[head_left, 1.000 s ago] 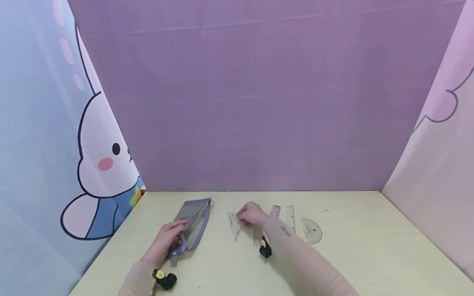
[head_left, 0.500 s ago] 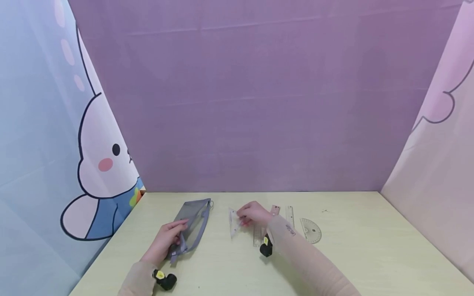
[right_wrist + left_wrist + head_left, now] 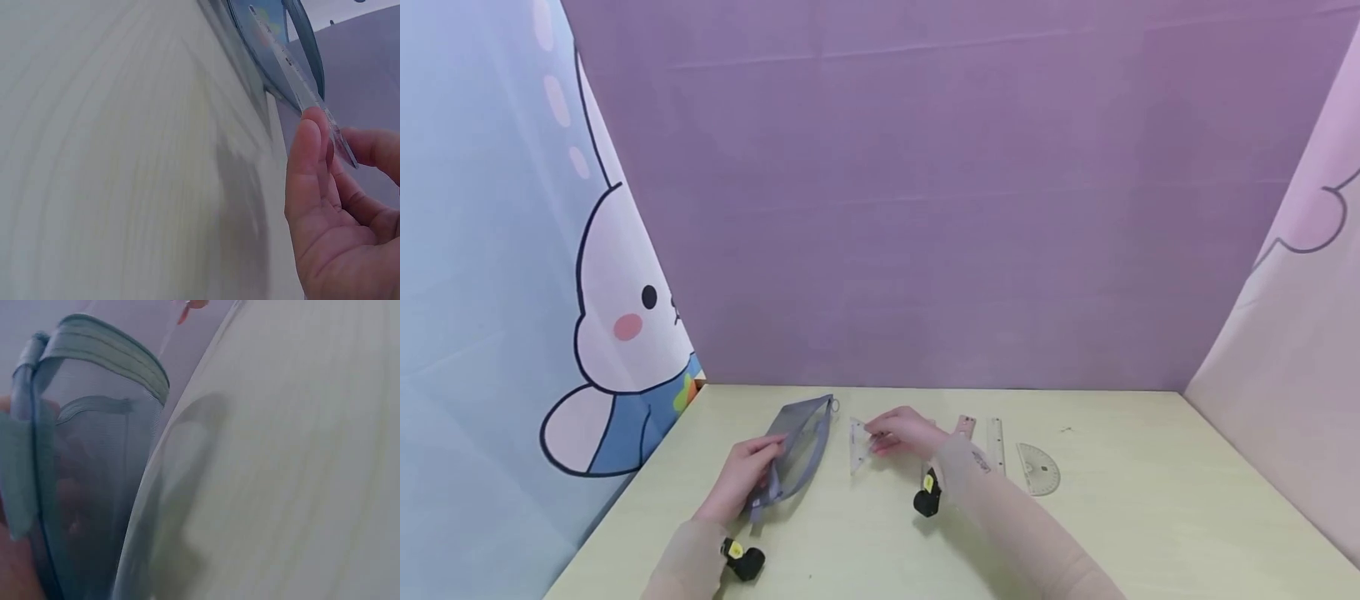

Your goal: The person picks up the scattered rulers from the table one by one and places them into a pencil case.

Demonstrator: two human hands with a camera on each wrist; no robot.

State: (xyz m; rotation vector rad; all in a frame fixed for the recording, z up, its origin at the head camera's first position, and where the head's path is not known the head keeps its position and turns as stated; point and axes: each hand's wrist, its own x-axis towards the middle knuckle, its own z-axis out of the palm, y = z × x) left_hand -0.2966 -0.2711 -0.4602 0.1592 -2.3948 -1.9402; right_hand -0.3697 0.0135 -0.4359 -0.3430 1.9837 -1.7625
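My left hand grips the near edge of a grey-blue mesh zip pouch, whose mouth gapes toward the right. In the left wrist view the mesh pouch stands open, with the fingers showing dimly through it. A clear triangular set square is pinched between the thumb and fingers of my right hand, just right of the pouch. The right wrist view shows the set square raised off the table, one tip pointing at the pouch opening.
Right of the right hand lie a pinkish ruler, a clear ruler and a clear protractor. Another clear ruler is mostly hidden under the right wrist. A purple curtain hangs behind the pale table.
My right hand has lifted the set square off the table, tilted it and carried it left toward the pouch. The left hand keeps its hold, with the pouch mouth a little wider.
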